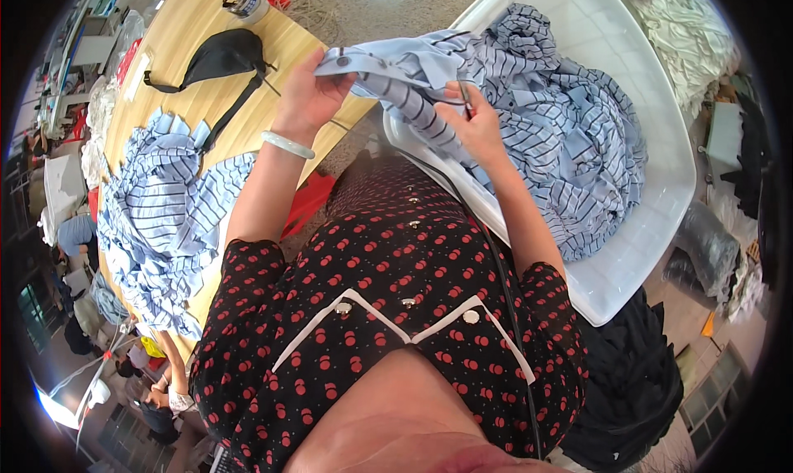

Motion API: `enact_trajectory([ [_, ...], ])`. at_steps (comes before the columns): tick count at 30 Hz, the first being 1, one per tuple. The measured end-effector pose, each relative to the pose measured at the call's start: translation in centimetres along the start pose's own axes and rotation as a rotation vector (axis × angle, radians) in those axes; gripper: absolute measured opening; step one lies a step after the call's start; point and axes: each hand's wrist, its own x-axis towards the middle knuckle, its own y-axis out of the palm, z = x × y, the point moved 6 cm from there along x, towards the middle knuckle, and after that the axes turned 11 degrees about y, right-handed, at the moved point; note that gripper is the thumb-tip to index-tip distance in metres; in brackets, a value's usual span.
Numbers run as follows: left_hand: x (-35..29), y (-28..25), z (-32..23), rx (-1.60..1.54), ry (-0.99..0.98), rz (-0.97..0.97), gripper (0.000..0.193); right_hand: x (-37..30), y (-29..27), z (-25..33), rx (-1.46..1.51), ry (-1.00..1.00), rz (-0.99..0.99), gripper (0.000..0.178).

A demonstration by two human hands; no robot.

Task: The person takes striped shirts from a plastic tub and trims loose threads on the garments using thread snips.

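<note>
A light-blue shirt with dark stripes (pixel 401 64) stretches between my hands, a button showing on its plain blue band. My left hand (pixel 318 93) is closed on the band's left end, above the table edge. In my right hand (pixel 477 126) is a slim dark tool that looks like thread snips (pixel 467 99), pointing up beside the cloth. The shirt trails rightward onto a heap of similar striped shirts (pixel 570 151), so where it ends is hidden. That heap lies in a large white plastic tub (pixel 652 233).
More striped shirts (pixel 169 209) are piled on the wooden table (pixel 306 47) to my left. A black waist bag (pixel 223 60) and a bottle (pixel 246 4) lie beyond them. Black cloth (pixel 628 390) is heaped below the tub. Another person (pixel 169 382) is at lower left.
</note>
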Motion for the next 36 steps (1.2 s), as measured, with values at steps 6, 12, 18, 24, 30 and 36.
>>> enact_trajectory([
  [6, 1.3, -4.9, -1.1, -0.024, 0.039, -0.213, 0.021, 1.8, -0.3, -3.7, -0.257, -0.126, -0.279, 0.048],
  [12, 4.4, -10.5, 0.4, 0.132, -0.033, -0.199, 0.024, 4.6, 1.1, -9.1, -0.105, 0.154, -0.138, 0.028],
  [18, 3.7, -11.5, -0.1, 1.409, 0.438, -0.178, 0.048, 4.3, 1.7, -8.2, 0.219, 0.248, -0.159, 0.012],
  [24, -0.6, 0.8, 5.4, 1.682, 0.853, 0.686, 0.033, 3.7, 0.0, -5.0, 0.384, 0.198, -0.193, 0.014],
  [30, 1.0, 0.1, 5.1, 1.681, 0.764, 0.699, 0.024, 4.4, -0.8, 2.7, 0.315, 0.043, -0.148, 0.011],
  [36, -2.7, 3.4, 1.4, 1.140, 0.312, 0.684, 0.027, 5.5, -0.8, 11.5, 0.344, -0.205, -0.029, 0.012],
])
